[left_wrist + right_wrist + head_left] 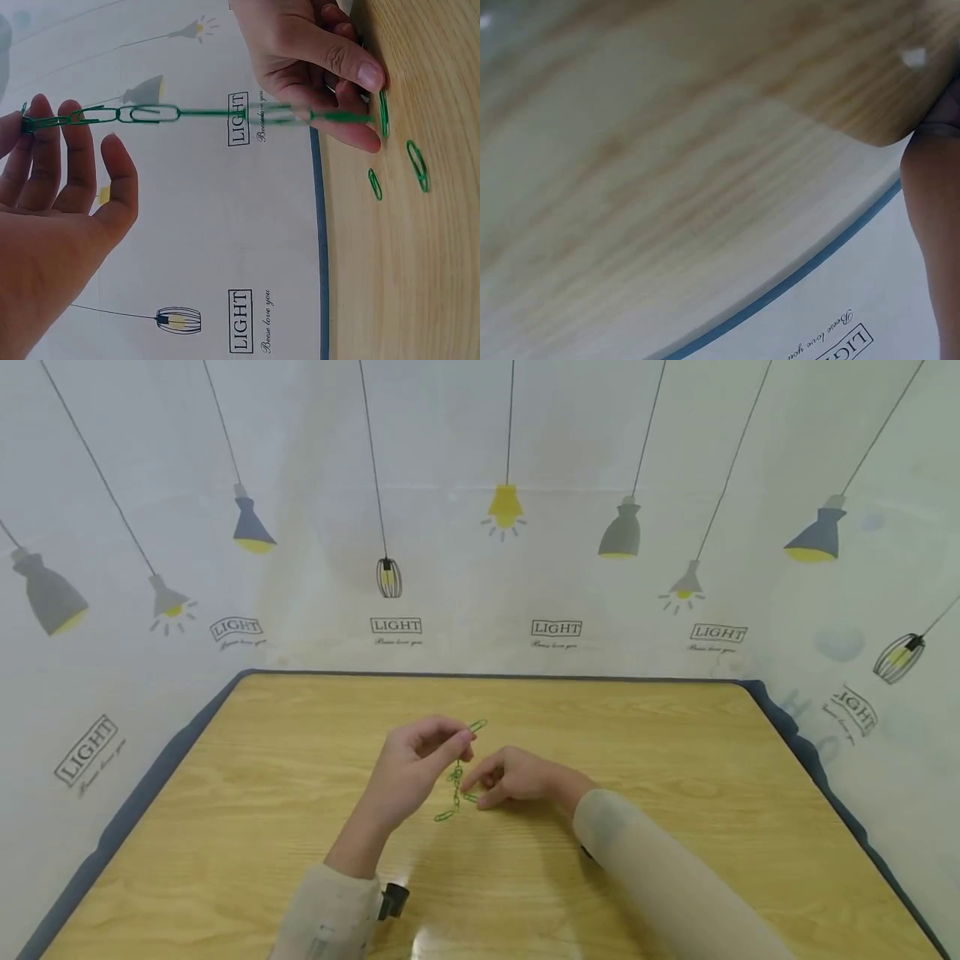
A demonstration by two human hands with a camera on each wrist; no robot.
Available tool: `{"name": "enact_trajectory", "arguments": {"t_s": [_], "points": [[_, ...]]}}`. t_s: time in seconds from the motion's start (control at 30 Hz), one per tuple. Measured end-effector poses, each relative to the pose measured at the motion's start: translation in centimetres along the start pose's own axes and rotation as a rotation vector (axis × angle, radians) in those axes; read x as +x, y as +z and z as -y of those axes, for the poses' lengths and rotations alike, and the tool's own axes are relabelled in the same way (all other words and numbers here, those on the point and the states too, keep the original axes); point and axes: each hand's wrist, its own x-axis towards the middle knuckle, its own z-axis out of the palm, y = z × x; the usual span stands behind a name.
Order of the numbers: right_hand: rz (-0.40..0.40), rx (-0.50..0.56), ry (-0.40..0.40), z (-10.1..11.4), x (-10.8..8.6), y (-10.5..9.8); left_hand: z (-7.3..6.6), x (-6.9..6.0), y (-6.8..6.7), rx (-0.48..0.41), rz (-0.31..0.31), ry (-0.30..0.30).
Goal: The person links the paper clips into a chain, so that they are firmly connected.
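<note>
My left hand [412,768] is raised above the table and pinches the top end of a chain of linked green paper clips [150,113]. The chain hangs straight down, its lower links blurred in the left wrist view. Low at the tabletop, my right hand [517,777] pinches a single green paper clip [384,114] between thumb and index finger, close to the chain's bottom end. Two loose green paper clips lie on the wood beside it, one nearer clip [418,166] and one farther clip [375,184]. In the right wrist view only a strip of skin [930,225] shows.
The wooden table [262,860] has a dark blue edge [495,675]. A white wall covering [450,427] printed with lamps stands around it. A small black device [393,901] sits at my left wrist.
</note>
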Motion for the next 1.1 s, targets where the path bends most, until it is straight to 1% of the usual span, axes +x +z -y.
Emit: {"name": "enact_trajectory", "arguments": {"t_s": [0.2, 0.4, 0.73, 0.83, 0.9, 1.0, 1.1], "points": [[-0.022, -0.061, -0.003, -0.3, 0.4, 0.3, -0.2, -0.1, -0.2, 0.02, -0.01, -0.003], [-0.032, -0.039, -0.003, -0.4, 0.1, 0.2, -0.4, 0.1, -0.1, 0.014, -0.005, 0.009], [-0.011, -0.036, 0.012, -0.2, -0.7, 0.6, 0.1, -0.2, 0.1, 0.004, 0.02, -0.011], [0.014, -0.004, 0.011, 0.2, -1.1, 0.2, 0.3, -0.1, 0.0, 0.011, 0.021, -0.016], [0.015, 0.025, 0.007, 0.4, -1.5, -0.2, 0.3, -0.1, 0.0, 0.016, 0.02, -0.019], [-0.026, 0.084, -0.005, 0.7, -2.5, -1.2, 0.4, 0.0, 0.1, 0.019, 0.028, -0.017], [-0.111, 0.154, -0.038, 1.1, -3.8, -2.4, 0.5, 0.0, 0.2, 0.023, 0.044, -0.017]]}}
